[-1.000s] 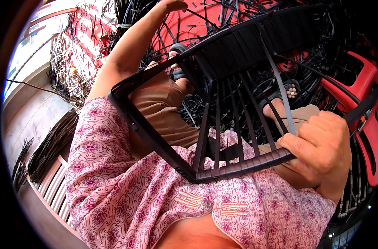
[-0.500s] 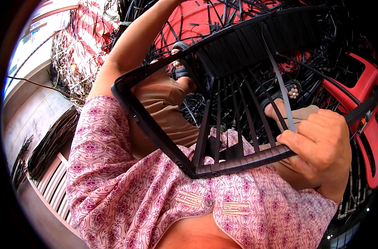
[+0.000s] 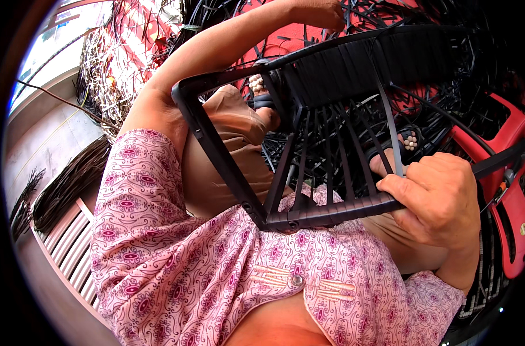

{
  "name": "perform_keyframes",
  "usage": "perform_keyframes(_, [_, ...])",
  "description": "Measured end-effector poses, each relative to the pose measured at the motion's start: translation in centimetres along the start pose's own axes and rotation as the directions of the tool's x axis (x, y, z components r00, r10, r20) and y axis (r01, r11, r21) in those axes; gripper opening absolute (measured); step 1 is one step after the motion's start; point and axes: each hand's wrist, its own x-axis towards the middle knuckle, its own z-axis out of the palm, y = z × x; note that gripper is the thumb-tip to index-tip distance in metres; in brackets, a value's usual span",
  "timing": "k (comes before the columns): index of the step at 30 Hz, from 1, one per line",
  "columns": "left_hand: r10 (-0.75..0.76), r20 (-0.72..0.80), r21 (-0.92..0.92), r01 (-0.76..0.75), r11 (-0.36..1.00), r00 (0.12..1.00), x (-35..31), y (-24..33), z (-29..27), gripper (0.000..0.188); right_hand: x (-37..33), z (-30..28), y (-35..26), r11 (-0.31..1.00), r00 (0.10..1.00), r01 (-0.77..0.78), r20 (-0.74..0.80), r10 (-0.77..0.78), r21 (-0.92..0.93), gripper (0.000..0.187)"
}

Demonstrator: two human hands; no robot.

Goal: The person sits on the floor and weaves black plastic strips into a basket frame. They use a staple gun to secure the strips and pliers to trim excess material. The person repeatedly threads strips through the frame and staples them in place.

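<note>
A dark chair-like frame (image 3: 216,158) rests across my lap, its far part closely wound with black plastic strips (image 3: 369,72). Spaced black strips (image 3: 330,155) stretch from that far part to the near bar (image 3: 331,216). My right hand (image 3: 432,199) is closed round the right end of the near bar, and a grey strip (image 3: 391,127) runs down into its grip. My left hand (image 3: 328,14) reaches past the frame's far side, by the top edge of the view. Its fingers look curled; whatever they may hold is hidden.
Loose black strips (image 3: 435,109) lie tangled over the red floor covering (image 3: 288,41) and round my sandalled feet. At the right stands a red plastic stool (image 3: 507,213). Bundled dark strips (image 3: 72,184) lie on a slatted pink rack (image 3: 72,242) at the left.
My left hand has come into view at the top, the forearm swinging rightward. The frame's near bar has shifted up slightly in the view; my right hand keeps its hold.
</note>
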Motion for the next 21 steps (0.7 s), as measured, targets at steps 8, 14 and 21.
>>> perform_keyframes(8, [-0.416,0.13,-0.457,0.426,0.78,0.9,-1.4,3.6,-1.7,0.012,0.6,0.1,-1.0,0.999,0.999,-0.041,0.019,0.041,-0.004,0.031])
perform_keyframes(14, [-0.192,-0.06,-0.375,0.156,0.914,0.98,-3.3,3.7,-2.5,0.018,0.9,-0.3,-0.4,0.99,0.995,-0.062,0.085,0.052,0.123,0.041])
perform_keyframes(21, [-0.385,0.147,-0.541,0.4,0.739,0.911,-2.6,8.3,-6.9,0.03,5.9,-6.9,3.2,0.686,0.898,-0.401,0.113,0.425,0.608,0.038])
